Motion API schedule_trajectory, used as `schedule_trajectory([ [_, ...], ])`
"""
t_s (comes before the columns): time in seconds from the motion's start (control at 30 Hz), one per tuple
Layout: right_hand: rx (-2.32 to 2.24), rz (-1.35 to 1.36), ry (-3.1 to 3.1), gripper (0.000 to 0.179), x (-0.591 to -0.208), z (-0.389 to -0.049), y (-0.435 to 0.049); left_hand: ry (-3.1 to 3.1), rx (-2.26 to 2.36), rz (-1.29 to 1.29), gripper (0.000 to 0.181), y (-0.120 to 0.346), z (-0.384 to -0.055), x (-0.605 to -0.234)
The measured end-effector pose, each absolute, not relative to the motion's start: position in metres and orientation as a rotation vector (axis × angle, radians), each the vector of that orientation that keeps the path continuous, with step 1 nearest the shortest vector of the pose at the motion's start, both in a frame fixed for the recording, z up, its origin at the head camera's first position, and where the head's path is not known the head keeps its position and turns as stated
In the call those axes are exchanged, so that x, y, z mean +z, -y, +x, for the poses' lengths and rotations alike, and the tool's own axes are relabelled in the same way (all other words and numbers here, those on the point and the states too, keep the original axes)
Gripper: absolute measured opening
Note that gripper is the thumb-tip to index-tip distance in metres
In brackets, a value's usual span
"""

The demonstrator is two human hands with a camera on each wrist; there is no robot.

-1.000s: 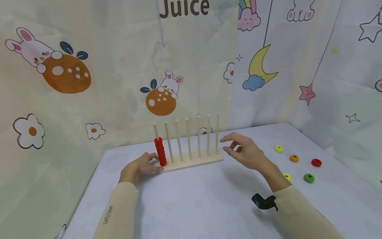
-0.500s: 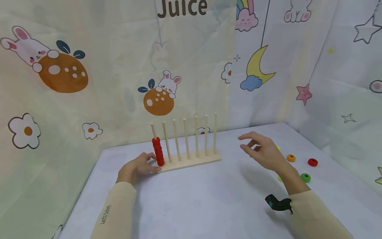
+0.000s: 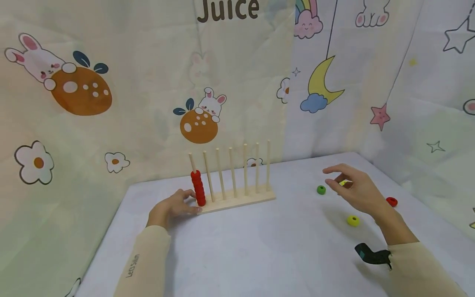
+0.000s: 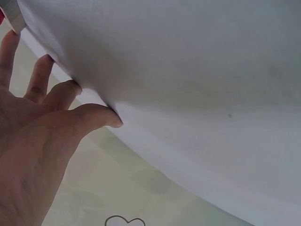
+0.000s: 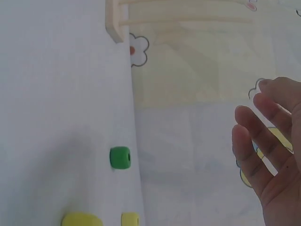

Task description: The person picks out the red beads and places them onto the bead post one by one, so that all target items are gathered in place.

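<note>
A pale wooden peg rack (image 3: 237,200) stands at the back of the table, with several upright pegs on one long base. Red beads (image 3: 198,188) are stacked on its leftmost peg; the other pegs are bare. My left hand (image 3: 173,209) holds the left end of the base, thumb at the front corner and fingers behind. In the left wrist view, a fingertip meets the base's corner (image 4: 14,19). Above the loose beads at the right hovers my right hand (image 3: 356,187), fingers loosely bent, nothing between them. A green bead (image 3: 321,189) lies left of its fingertips.
A yellow bead (image 3: 353,220) lies in front of the right hand and a red bead (image 3: 391,201) behind its wrist. Another yellow bead (image 3: 343,182) shows partly past the fingers. Printed cloth (image 3: 148,103) hangs behind the white table (image 3: 252,247). A black strap (image 3: 372,255) hangs at the right cuff.
My right hand has moved right, away from the rack to over the loose beads, uncovering the left green bead and covering others. My left hand stays at the rack's end.
</note>
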State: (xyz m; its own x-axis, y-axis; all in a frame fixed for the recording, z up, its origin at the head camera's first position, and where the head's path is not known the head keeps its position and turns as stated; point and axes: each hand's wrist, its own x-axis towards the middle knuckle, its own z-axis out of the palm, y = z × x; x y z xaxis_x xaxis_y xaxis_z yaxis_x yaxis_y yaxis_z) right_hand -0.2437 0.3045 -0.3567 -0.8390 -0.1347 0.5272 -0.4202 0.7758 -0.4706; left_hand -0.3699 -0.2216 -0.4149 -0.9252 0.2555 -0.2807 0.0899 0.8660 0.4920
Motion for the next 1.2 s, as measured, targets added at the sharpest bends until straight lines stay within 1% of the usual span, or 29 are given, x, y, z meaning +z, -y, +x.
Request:
schedule_trajectory([
  [0.23, 0.835, 0.336, 2.522, 0.032, -0.359, -0.233, -0.335, -2.693, 0.685, 0.231, 0.055, 0.221, -0.370, -0.413],
  [0.47, 0.800, 0.166, 2.600, 0.033, -0.361, -0.224, -0.365, -2.673, 0.710, 0.240, 0.056, 0.221, -0.370, -0.417],
  [0.7, 0.750, 0.157, 2.557, 0.032, -0.372, -0.220, -0.381, -2.688, 0.665, 0.267, 0.055, 0.225, -0.371, -0.415],
  [1.03, 0.717, 0.089, 2.623, 0.039, -0.390, -0.223, -0.408, -2.688, 0.675, 0.252, 0.055, 0.222, -0.370, -0.416],
  [1.2, 0.674, -0.005, 2.695, 0.046, -0.395, -0.226, -0.423, -2.691, 0.687, 0.251, 0.055, 0.219, -0.370, -0.413],
])
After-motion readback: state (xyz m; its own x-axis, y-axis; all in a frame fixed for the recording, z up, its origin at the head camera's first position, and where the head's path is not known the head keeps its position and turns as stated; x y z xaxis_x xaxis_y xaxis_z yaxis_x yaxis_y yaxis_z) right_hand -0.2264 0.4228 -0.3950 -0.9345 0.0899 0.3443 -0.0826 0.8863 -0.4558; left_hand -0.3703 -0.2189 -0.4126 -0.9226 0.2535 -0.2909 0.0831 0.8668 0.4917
